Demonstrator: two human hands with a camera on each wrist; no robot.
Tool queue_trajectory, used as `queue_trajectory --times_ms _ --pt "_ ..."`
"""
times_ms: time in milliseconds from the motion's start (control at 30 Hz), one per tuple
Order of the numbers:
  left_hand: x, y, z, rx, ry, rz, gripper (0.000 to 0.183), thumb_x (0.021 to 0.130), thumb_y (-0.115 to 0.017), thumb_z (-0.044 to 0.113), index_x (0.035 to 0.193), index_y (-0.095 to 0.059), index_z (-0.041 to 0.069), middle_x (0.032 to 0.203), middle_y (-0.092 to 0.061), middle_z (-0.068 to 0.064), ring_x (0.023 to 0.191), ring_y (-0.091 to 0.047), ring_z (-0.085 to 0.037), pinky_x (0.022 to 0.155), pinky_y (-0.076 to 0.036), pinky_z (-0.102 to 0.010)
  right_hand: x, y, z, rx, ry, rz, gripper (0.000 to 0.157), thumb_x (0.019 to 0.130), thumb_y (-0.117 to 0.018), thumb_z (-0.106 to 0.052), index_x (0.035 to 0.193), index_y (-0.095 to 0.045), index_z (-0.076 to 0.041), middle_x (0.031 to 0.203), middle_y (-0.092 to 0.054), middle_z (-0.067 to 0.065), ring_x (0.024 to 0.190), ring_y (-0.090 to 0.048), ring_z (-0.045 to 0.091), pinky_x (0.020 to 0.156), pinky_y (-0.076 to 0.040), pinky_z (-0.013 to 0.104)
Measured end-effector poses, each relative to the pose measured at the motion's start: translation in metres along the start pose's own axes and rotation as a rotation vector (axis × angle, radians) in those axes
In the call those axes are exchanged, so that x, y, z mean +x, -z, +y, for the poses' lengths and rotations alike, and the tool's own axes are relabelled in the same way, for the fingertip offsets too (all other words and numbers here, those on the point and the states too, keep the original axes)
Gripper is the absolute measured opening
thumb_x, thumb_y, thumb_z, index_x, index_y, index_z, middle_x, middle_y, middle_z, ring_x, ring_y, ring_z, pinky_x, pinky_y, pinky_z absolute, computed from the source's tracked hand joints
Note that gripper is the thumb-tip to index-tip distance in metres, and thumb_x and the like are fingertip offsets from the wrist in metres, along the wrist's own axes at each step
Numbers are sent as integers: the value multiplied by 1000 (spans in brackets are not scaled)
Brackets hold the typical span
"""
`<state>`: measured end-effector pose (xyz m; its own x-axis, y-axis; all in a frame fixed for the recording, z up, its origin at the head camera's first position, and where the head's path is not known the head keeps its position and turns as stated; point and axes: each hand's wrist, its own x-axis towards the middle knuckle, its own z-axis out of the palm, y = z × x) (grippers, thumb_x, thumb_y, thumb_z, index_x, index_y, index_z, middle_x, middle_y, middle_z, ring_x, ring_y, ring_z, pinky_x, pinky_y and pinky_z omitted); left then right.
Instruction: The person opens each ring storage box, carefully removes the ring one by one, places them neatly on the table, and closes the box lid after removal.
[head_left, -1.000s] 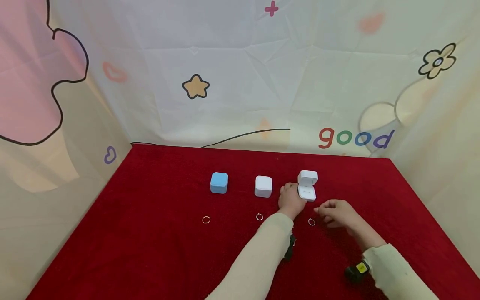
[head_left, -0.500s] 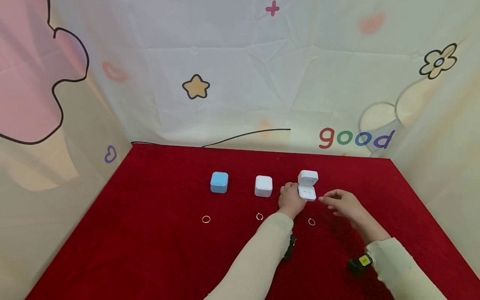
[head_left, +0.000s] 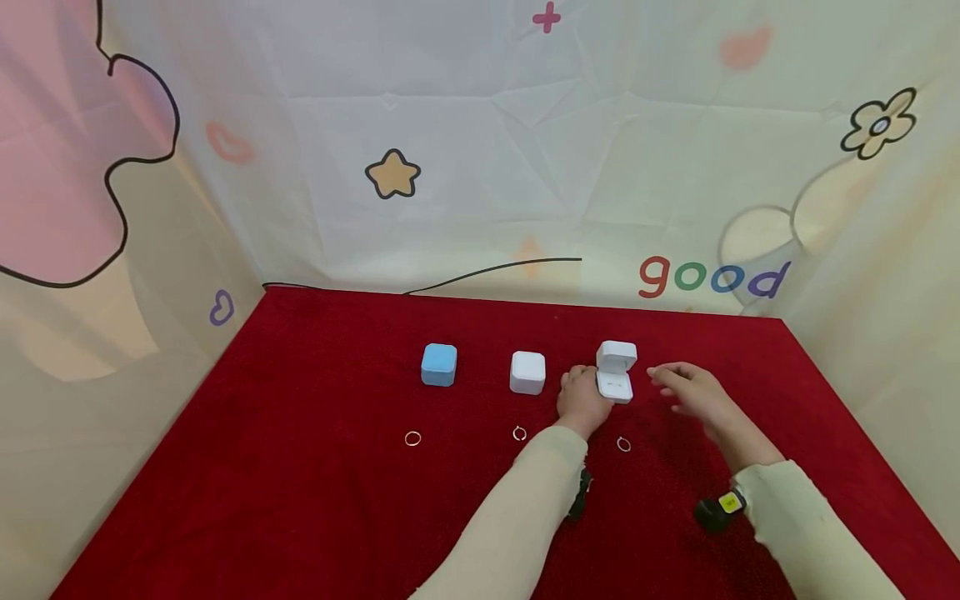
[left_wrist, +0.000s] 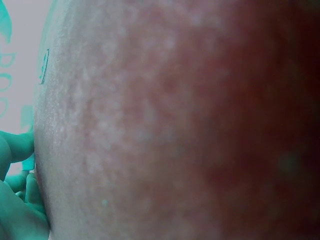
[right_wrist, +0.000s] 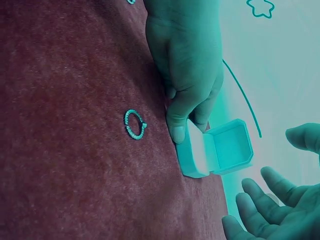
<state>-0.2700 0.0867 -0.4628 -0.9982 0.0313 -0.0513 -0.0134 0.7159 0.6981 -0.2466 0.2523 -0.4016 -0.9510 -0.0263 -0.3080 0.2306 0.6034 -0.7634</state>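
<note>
A white ring box [head_left: 615,387] stands with its lid up at the right of the row. My left hand [head_left: 583,402] grips the box's base from its left side; in the right wrist view the thumb lies on the base's near edge. To the right of the box, my right hand [head_left: 699,398] hovers, apart from it, with loosely bent, spread fingers and nothing in them. In front of the box a silver-looking ring [right_wrist: 134,124] lies on the red cloth. Blurred cloth fills most of the left wrist view, with part of a hand at its left edge.
Left of the held box stand a closed white box [head_left: 527,372] and a closed blue box [head_left: 438,365]. An open-ended ring [head_left: 519,433] and a gold-coloured ring [head_left: 412,438] lie in front of them. A printed curtain [head_left: 480,167] hangs behind the red table [head_left: 300,467].
My right hand has moved from beside the nearest ring, farther back and slightly right, to beside the box lid; its fingers have loosened. My left hand and the box have stayed put.
</note>
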Motion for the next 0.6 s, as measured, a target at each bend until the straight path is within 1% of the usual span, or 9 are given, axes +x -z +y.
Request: queue_trajectory --times_ms 200,467,600 --pt "0 -1 -1 -10 3 -7 44 90 -78 19 131 -67 11 135 -62 -4 117 -56 -20 96 -55 -31 3 0 -6 17 5 -1 67 107 -42 -45 149 -40 7 151 -45 33 130 -51 42 97 -56 37" --pt "1 -1 -1 -20 12 -11 44 90 -77 19 133 -66 11 135 -62 -3 117 -56 -19 97 -54 -31 11 1 -11 42 1 -21 69 108 -40 -47 154 -35 5 155 -41 33 137 -47 45 106 -53 43" --pt "-1 0 1 -13 11 -10 44 90 -77 20 132 -66 11 135 -62 -3 117 -56 -19 97 -54 -30 15 1 -11 56 -8 -35 71 108 -39 -47 155 -33 4 157 -39 33 139 -45 46 111 -50 49"
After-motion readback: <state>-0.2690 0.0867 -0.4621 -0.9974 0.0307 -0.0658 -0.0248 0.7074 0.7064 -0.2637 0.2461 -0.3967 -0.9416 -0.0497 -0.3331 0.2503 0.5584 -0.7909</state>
